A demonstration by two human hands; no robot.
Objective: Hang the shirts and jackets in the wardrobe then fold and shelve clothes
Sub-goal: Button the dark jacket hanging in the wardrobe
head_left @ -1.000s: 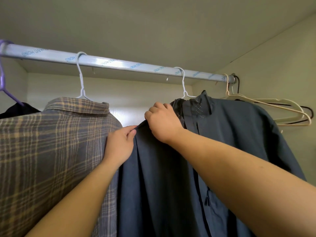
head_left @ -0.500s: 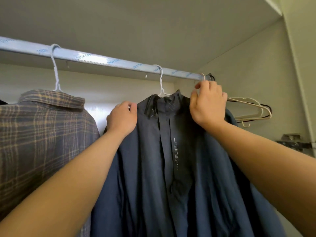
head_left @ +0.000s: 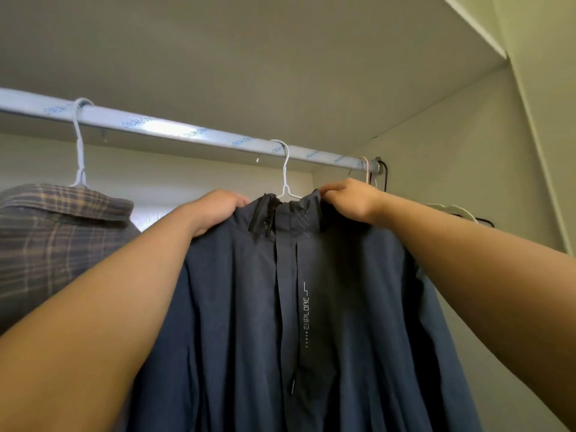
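Between left grip [head_left: 215, 210], right grip [head_left: 349, 198]: jacket [head_left: 249, 307]

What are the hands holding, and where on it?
The navy jacket: left hand grips its shoulder beside the collar, right hand pinches the collar's edge.

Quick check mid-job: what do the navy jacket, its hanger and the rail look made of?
Navy jacket: probably thin synthetic weave, matte, with soft draping folds and printed lettering. White hanger: looks like coated wire, thin with a twisted neck. Rail: seemingly metal tube, glossy, wrapped in printed film.
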